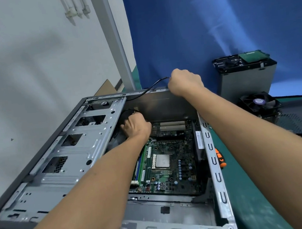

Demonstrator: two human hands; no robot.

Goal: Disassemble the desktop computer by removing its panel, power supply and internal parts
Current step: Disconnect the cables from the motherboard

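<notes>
Both bare forearms come in from the bottom edge and reach forward over the open computer case (171, 221).

Right hand (185, 82): fingers clenched into a fist, pinching the end of a thin black cable (154, 84). The fist sits at the top edge of the case's far wall. From the fist the cable drops left over that edge and into the case.

Left hand (135, 124): knuckles bent, fingertips pushed down into the gap between the drive cage (67, 150) and the far wall, beside a round black part. The fingertips are hidden, so I cannot tell whether they grasp anything.

Case: lying on its side on a green mat (246, 188), side panel off, interior facing up. The drive cage fills its left half. The motherboard (173, 178) lies in the right half, under the left forearm. A bare silver processor (162, 161) sits near the board's middle, with memory sticks (139, 164) along its left edge.

Outside the case, right side:
- An orange-handled screwdriver (220, 157) lies on the mat, just beside the case wall.
- A cooler fan (259, 103) sits further back.
- A grey metal box (246, 83) stands behind the fan, with a hard drive (241, 61) on top, circuit board up.

A blue backdrop (211, 25) hangs behind.
</notes>
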